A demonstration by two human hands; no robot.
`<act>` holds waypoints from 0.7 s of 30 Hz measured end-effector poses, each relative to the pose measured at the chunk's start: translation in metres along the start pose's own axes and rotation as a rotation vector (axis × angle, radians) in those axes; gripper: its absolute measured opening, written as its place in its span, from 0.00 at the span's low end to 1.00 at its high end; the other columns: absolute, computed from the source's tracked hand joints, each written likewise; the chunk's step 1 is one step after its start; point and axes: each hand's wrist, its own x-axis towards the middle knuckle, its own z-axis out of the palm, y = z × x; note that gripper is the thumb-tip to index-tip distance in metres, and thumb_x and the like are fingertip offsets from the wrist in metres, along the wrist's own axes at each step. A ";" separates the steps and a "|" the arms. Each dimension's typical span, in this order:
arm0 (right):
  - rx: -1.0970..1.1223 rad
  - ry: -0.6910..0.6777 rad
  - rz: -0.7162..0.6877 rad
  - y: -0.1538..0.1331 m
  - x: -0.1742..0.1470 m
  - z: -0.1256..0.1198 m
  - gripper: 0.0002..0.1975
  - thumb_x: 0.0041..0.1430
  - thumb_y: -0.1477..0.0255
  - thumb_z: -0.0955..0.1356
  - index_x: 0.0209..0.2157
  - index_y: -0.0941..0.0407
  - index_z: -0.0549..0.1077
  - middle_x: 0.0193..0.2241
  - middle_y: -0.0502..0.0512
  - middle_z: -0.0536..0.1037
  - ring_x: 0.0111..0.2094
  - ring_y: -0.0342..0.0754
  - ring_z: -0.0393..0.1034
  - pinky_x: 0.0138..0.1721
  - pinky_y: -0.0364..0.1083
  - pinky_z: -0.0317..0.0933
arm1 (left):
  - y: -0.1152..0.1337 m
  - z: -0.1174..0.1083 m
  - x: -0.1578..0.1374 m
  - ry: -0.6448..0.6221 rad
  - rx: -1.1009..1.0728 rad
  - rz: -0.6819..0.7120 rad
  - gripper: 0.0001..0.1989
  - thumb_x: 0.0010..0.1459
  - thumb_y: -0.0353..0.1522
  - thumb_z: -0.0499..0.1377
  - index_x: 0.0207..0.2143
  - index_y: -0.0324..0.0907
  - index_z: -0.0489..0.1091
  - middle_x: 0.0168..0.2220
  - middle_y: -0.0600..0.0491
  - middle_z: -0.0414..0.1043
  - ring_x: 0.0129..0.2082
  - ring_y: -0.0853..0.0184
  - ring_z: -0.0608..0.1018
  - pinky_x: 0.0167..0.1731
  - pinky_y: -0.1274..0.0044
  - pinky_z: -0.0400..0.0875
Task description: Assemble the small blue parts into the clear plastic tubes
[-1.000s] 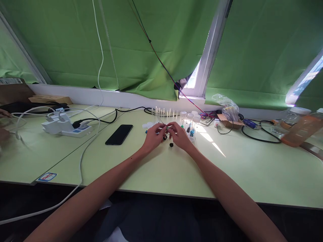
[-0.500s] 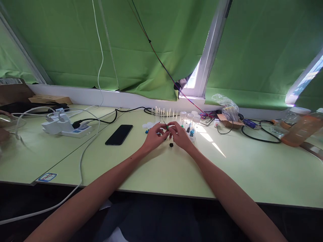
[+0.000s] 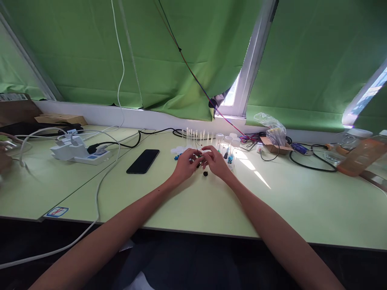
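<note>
My left hand (image 3: 185, 164) and my right hand (image 3: 217, 162) meet above the table, with thumbs and fingers pinched together. From between the fingertips a thin dark strand (image 3: 197, 145) sticks up, apparently held by my left hand. What my right fingers pinch is too small to make out. A small round black piece (image 3: 205, 174) lies on the table just below the hands. Small blue pieces (image 3: 177, 157) and white caps (image 3: 174, 150) lie left of my left hand. Beside my right hand stand clear tubes with white caps (image 3: 235, 141), some with blue or dark pieces inside.
Behind the hands stands a row of clear open tubes (image 3: 190, 135). A black phone (image 3: 143, 161) and a white power strip (image 3: 93, 158) lie to the left. An open cardboard box (image 3: 276, 147), cables and an orange bottle (image 3: 359, 157) are at right. Another person's hand (image 3: 3, 159) shows at far left.
My fingertips have shifted slightly around the held piece, and the green bit seen between them is now mostly hidden. The strand's tip has moved a little. Both forearms stay nearly still.
</note>
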 end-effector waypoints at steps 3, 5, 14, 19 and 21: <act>0.061 0.010 0.024 -0.001 0.001 0.000 0.12 0.59 0.63 0.64 0.43 0.53 0.65 0.25 0.47 0.74 0.23 0.45 0.72 0.29 0.47 0.69 | -0.001 0.000 0.001 0.015 0.034 -0.007 0.15 0.57 0.45 0.59 0.37 0.43 0.71 0.37 0.51 0.74 0.27 0.70 0.75 0.23 0.78 0.70; 0.112 0.008 0.048 -0.001 0.002 0.001 0.13 0.57 0.66 0.65 0.43 0.54 0.64 0.26 0.48 0.75 0.24 0.45 0.73 0.30 0.48 0.70 | -0.001 0.000 0.001 0.019 0.049 -0.009 0.15 0.57 0.46 0.58 0.36 0.43 0.71 0.35 0.52 0.74 0.26 0.70 0.75 0.24 0.78 0.70; 0.115 0.002 0.085 -0.005 0.002 0.004 0.15 0.46 0.76 0.67 0.39 0.55 0.66 0.31 0.50 0.77 0.28 0.45 0.76 0.38 0.49 0.71 | -0.004 0.000 0.000 0.079 0.030 -0.005 0.17 0.56 0.48 0.59 0.34 0.43 0.70 0.29 0.53 0.72 0.25 0.69 0.74 0.23 0.78 0.68; 0.065 0.000 0.071 -0.003 0.000 0.005 0.15 0.46 0.74 0.69 0.39 0.54 0.67 0.34 0.50 0.75 0.32 0.46 0.76 0.38 0.48 0.71 | -0.002 -0.001 0.000 0.105 0.047 0.020 0.16 0.57 0.47 0.59 0.32 0.43 0.69 0.30 0.53 0.72 0.25 0.70 0.73 0.24 0.77 0.68; 0.036 -0.001 0.063 -0.003 -0.001 0.004 0.16 0.46 0.72 0.71 0.39 0.55 0.68 0.35 0.50 0.75 0.33 0.45 0.76 0.38 0.48 0.71 | 0.001 -0.001 -0.001 0.124 0.081 0.044 0.16 0.57 0.46 0.59 0.31 0.42 0.69 0.31 0.53 0.71 0.26 0.70 0.72 0.25 0.77 0.68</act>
